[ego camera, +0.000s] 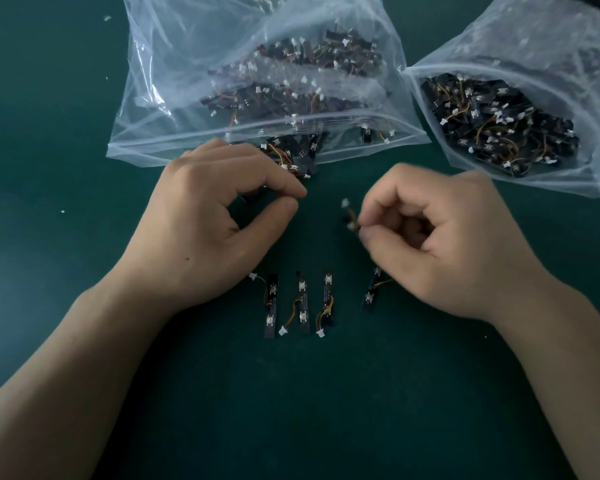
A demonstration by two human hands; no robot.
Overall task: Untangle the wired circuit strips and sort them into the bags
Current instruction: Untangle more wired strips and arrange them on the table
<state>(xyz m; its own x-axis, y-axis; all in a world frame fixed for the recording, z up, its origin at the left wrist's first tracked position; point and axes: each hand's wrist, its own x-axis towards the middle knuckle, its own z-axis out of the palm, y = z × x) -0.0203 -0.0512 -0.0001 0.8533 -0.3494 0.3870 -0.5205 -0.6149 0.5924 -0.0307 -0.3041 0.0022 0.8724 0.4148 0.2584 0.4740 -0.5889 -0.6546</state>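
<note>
Right hand curled, pinching 1 wired strip.

Close head-worn view, down onto table

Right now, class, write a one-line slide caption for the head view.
Right hand pinches a wired strip, left hand beside the tangle poking from a bag, four strips laid out below.

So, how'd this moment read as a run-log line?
right hand: pinches wired strip | left hand: curled beside spilled tangle | four strips: lying apart | left bag, right bag: open
</note>
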